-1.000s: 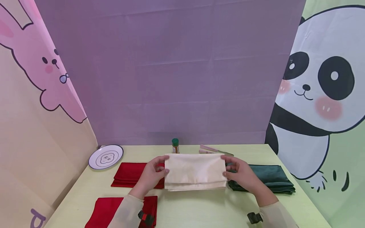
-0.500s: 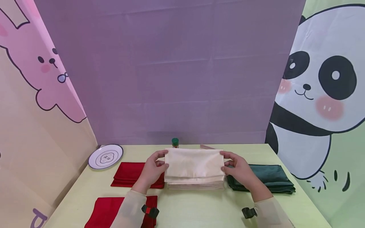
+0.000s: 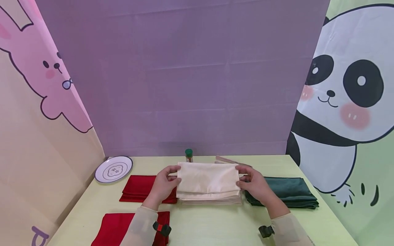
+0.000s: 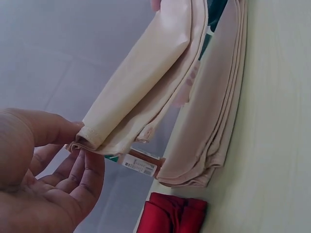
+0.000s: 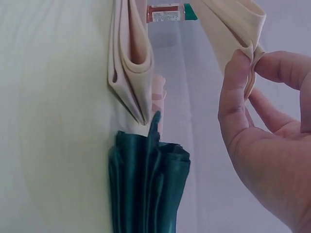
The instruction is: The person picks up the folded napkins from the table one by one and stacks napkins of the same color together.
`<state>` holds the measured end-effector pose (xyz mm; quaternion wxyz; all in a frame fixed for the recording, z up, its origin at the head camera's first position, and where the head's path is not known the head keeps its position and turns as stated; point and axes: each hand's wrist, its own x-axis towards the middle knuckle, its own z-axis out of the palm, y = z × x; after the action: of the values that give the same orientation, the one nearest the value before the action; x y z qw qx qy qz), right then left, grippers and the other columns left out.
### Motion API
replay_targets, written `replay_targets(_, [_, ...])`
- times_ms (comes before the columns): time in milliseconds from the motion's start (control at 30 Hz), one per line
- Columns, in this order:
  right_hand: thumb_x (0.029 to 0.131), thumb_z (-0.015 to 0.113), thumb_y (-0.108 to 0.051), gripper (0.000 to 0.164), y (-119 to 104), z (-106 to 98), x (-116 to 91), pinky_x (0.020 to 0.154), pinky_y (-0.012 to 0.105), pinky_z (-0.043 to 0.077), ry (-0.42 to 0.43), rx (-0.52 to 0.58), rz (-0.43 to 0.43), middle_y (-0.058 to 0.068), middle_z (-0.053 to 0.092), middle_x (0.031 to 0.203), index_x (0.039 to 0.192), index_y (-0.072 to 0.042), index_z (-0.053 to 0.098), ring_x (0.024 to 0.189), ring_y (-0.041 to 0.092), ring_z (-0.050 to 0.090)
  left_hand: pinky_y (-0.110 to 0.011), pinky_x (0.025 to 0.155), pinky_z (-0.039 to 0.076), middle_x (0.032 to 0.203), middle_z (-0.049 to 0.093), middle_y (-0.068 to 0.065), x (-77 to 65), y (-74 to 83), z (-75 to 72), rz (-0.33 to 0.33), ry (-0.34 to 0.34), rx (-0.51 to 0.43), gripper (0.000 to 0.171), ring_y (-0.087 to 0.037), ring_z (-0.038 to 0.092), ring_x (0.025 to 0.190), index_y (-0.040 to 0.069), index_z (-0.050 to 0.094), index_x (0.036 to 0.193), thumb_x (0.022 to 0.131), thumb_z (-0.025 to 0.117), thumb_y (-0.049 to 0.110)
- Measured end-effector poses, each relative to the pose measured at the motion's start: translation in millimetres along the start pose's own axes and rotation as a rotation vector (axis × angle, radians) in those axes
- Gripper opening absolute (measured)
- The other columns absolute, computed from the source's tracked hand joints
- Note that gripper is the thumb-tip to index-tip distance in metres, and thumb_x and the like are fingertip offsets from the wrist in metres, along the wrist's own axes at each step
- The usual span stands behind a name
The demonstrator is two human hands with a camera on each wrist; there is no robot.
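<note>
Cream cloth [image 3: 207,177] hangs, ends pinched by left grip [image 3: 164,186] and right grip [image 3: 256,186], forearms [image 3: 141,223] angled inward.

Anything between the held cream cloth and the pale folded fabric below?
Nothing visible. Both wrist views show an open gap between the cream cloth and the pale folded fabric. The left hand and right hand grip its ends. The green-capped bottle and pink-handled utensil are beyond the gap.

Folded in layers, the cream cloth [image 3: 207,177] hangs stretched between the left hand [image 3: 165,184] and right hand [image 3: 253,184], pinched at both ends, just above a second folded pale cloth [image 4: 206,111]!
</note>
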<state>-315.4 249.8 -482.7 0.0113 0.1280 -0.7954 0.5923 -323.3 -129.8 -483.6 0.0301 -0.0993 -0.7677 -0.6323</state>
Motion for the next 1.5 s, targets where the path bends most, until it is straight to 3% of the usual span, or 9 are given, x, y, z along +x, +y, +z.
replay_targets(333, [0.095, 0.073, 0.005, 0.051, 2, 6, 1, 0.072, 0.033, 0.061, 0.022, -0.06, 0.048, 0.025, 0.057, 0.136, 0.143, 0.001, 0.057, 0.096, 0.029, 0.064, -0.031, 0.086, 0.061, 0.136, 0.061, -0.013, -1.3, -7.1, 0.2, -0.018, 0.002, 0.048, 0.04, -0.026, 0.065, 0.106, 0.012, 0.065, 0.137, 0.098, 0.073, 0.005])
replay_targets(533, [0.095, 0.071, 0.005, 0.051, 0, 6, -1, 0.074, 0.042, 0.063, 0.01, -0.078, 0.075, 0.029, 0.056, 0.134, 0.143, 0.007, 0.055, 0.096, 0.027, 0.064, -0.032, 0.086, 0.06, 0.129, 0.065, -0.012, -0.8, -12.4, 3.2, -0.033, -0.013, 0.065, 0.037, -0.023, 0.068, 0.104, 0.01, 0.069, 0.134, 0.098, 0.074, 0.007])
replay_targets(967, [0.095, 0.072, 0.003, 0.051, 2, 6, -4, 0.076, 0.04, 0.063, 0.0, -0.135, 0.141, 0.024, 0.061, 0.128, 0.143, 0.009, 0.055, 0.095, 0.024, 0.064, -0.031, 0.077, 0.061, 0.12, 0.066, -0.019, -0.8, -19.9, 10.1, -0.069, -0.084, 0.068, 0.051, -0.023, 0.065, 0.099, 0.005, 0.062, 0.143, 0.094, 0.076, 0.002])
replay_targets(1300, [0.093, 0.074, 0.0, 0.054, 9, 8, -4, 0.074, 0.037, 0.061, 0.01, -0.32, 0.119, 0.021, 0.064, 0.132, 0.144, 0.007, 0.056, 0.1, 0.025, 0.067, -0.029, 0.076, 0.059, 0.111, 0.065, -0.013, 0.7, -28.4, 12.3, -0.082, -0.102, 0.121, 0.053, -0.023, 0.061, 0.099, 0.006, 0.06, 0.145, 0.094, 0.077, 0.005])
replay_targets(1500, [0.095, 0.074, -0.004, 0.054, 6, 10, -5, 0.078, 0.04, 0.06, -0.021, -0.429, 0.122, 0.019, 0.068, 0.123, 0.144, 0.007, 0.056, 0.104, 0.027, 0.068, -0.034, 0.084, 0.06, 0.123, 0.063, -0.013, -0.3, -30.2, 13.1, -0.122, -0.126, 0.166, 0.055, -0.027, 0.06, 0.109, 0.009, 0.057, 0.148, 0.097, 0.076, 0.015])
